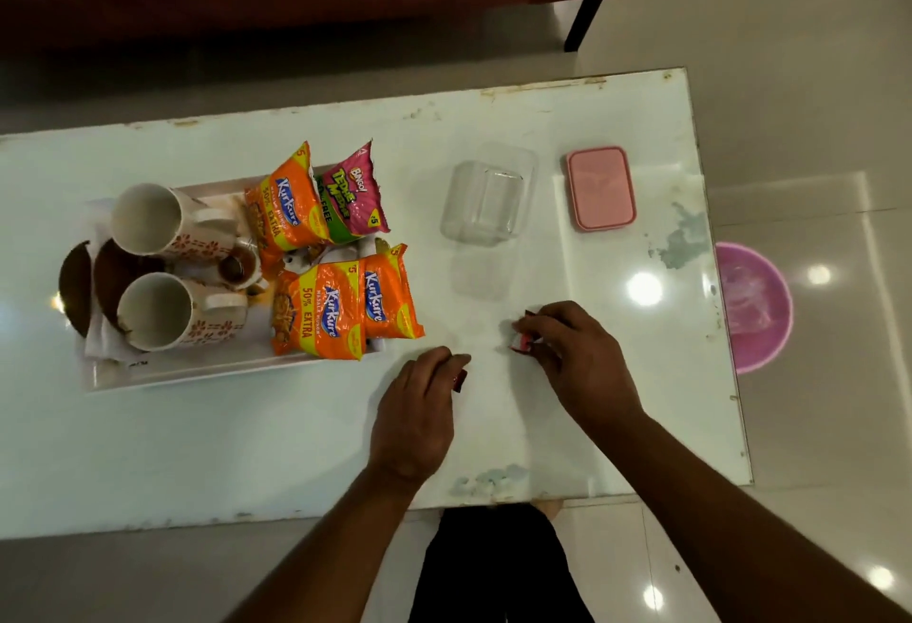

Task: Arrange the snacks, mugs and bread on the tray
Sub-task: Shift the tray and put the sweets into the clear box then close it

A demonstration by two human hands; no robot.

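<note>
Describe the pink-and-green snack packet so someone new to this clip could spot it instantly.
Start at the white tray on the left part of the white table, which holds two mugs and several snack packets. The packet lies at the tray's far right corner, overlapping an orange packet. It is the only magenta-and-green packet; the others are orange.
</note>
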